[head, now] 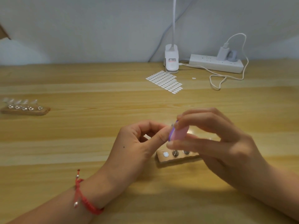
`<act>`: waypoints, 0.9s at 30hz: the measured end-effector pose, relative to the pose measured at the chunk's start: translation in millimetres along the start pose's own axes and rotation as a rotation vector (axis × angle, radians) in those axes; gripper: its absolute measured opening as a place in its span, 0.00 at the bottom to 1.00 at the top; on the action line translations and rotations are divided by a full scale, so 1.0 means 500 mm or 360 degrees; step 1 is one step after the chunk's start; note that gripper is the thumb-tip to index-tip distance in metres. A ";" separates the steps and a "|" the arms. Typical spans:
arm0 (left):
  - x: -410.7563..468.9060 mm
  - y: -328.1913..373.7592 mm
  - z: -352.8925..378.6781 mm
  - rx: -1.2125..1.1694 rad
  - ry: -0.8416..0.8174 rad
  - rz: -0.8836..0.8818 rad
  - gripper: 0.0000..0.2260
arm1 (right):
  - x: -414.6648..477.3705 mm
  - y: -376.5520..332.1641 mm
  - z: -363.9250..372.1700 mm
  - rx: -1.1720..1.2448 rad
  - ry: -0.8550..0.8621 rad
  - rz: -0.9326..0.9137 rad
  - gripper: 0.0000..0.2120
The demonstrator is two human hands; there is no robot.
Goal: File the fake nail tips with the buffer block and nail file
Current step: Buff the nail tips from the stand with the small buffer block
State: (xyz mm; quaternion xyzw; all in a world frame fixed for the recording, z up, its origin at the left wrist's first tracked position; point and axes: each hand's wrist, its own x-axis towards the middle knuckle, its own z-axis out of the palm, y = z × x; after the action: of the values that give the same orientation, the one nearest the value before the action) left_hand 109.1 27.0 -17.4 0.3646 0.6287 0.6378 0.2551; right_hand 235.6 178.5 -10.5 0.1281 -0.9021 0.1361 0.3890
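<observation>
Head view: both hands meet over the middle of the surface (97,159), right above a holder (174,157).
Right hand (218,143): grips the buffer (178,131), thumb underneath, fingers curled over the top.
Left hand (139,141): fingers curled, thumb and forefinger pinched tight against the buffer's purple edge.
Tip (172,125): only a small grey glint between that pinch and the buffer. It is likely a nail tip, mostly hidden.
Step in hand: buffing, I'd say, with the tip pressed against the block's edge.
Doing it well: keep the left pinch steady, use short light strokes with the buffer, and turn the tip rather than bearing down.
Holder: just below the hands, with one white pad and two metal studs showing, the rest behind the right hand.
Far left: a second holder (24,109) with clear tips, well apart from both hands.
Back: a sticker sheet (165,81), a lamp clip (171,60) and a power strip (216,63).
</observation>
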 end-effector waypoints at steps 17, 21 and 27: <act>0.001 -0.001 -0.001 0.0017 0.0010 -0.0001 0.09 | 0.000 0.003 -0.001 0.0086 0.0039 0.0148 0.14; 0.000 0.000 0.001 0.0007 -0.0007 0.0017 0.13 | -0.003 -0.004 0.003 0.0091 -0.0009 0.0066 0.13; -0.001 0.003 0.003 0.0023 -0.0048 0.0029 0.13 | -0.001 -0.005 -0.004 0.0018 -0.0020 0.0001 0.15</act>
State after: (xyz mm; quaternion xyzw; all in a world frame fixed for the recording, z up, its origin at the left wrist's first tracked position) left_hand 110.5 27.4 -15.9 0.3817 0.6259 0.6300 0.2560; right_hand 238.3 177.0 -9.1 0.1308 -0.9038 0.1403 0.3826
